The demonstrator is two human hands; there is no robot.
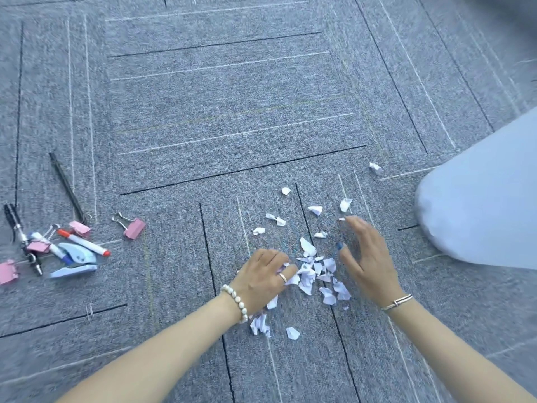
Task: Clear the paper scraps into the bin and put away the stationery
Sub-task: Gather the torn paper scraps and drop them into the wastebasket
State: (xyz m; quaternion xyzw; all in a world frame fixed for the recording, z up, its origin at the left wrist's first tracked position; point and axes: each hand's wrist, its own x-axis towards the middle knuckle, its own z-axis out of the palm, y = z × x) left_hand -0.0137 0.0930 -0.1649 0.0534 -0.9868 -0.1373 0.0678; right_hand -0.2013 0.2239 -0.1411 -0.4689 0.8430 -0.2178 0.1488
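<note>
Several white paper scraps [316, 271] lie scattered on the grey carpet in the lower middle. My left hand [263, 279] rests on the left side of the heap, fingers curled over some scraps. My right hand [367, 261] hovers at the heap's right side, fingers spread, holding nothing. Far left lies the stationery: a white marker with an orange cap [84, 242], a blue hole punch [77, 258], pink binder clips [133, 227], a black pen [20, 235] and a dark pencil [66, 186]. No bin is in view.
A knee in pale blue cloth [482, 199] fills the right edge. Stray scraps lie farther out, one at the upper right [375, 168] and one near my left wrist [292, 333]. Grey carpet tiles [226, 97] stretch ahead.
</note>
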